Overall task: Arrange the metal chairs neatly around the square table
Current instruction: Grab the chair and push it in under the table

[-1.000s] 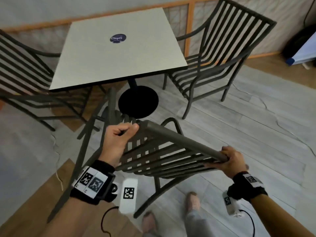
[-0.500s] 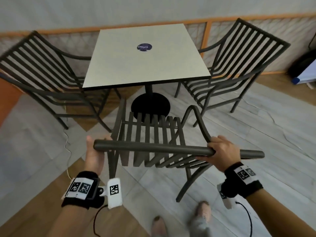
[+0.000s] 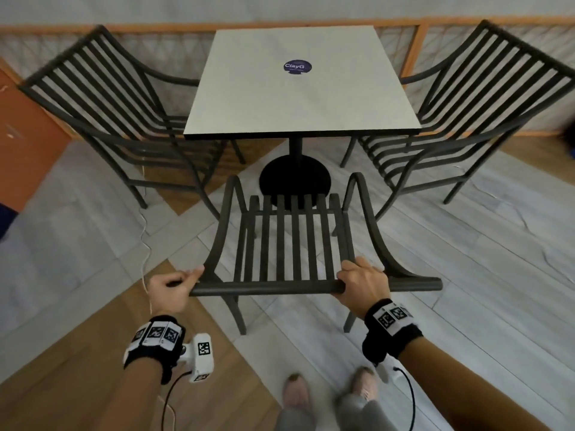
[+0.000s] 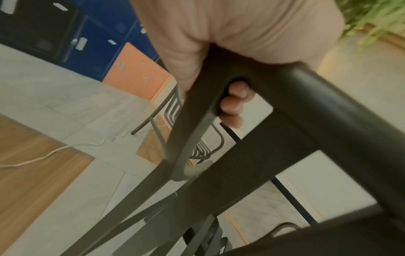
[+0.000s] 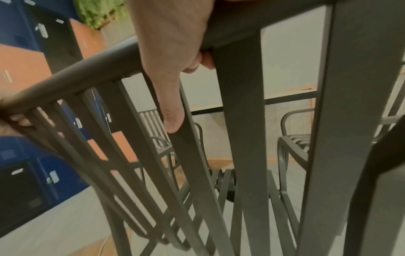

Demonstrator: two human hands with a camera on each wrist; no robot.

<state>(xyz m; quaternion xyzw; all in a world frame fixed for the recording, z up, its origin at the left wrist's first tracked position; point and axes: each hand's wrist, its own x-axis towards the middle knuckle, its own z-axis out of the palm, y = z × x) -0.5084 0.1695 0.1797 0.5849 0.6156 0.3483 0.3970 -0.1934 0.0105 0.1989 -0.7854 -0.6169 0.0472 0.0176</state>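
Note:
A dark slatted metal chair (image 3: 294, 241) stands in front of me, facing the square white table (image 3: 295, 101) on its black pedestal. My left hand (image 3: 174, 289) grips the left end of the chair's top rail (image 4: 317, 97), fingers (image 4: 232, 107) curled round it. My right hand (image 3: 362, 281) grips the same rail (image 5: 92, 72) right of its middle, thumb lying along a back slat. Two more metal chairs flank the table, one at its left (image 3: 124, 119) and one at its right (image 3: 460, 119).
A white cable (image 3: 144, 237) runs over the floor left of the held chair. An orange-framed low railing (image 3: 417, 45) stands behind the table. My feet (image 3: 329, 390) are just behind the chair. Blue and orange panels (image 4: 94, 52) line the left side.
The chair swung round from an angled, tilted pose to square with the table's near side. Both hands stayed on the top rail, and the view centred on the table.

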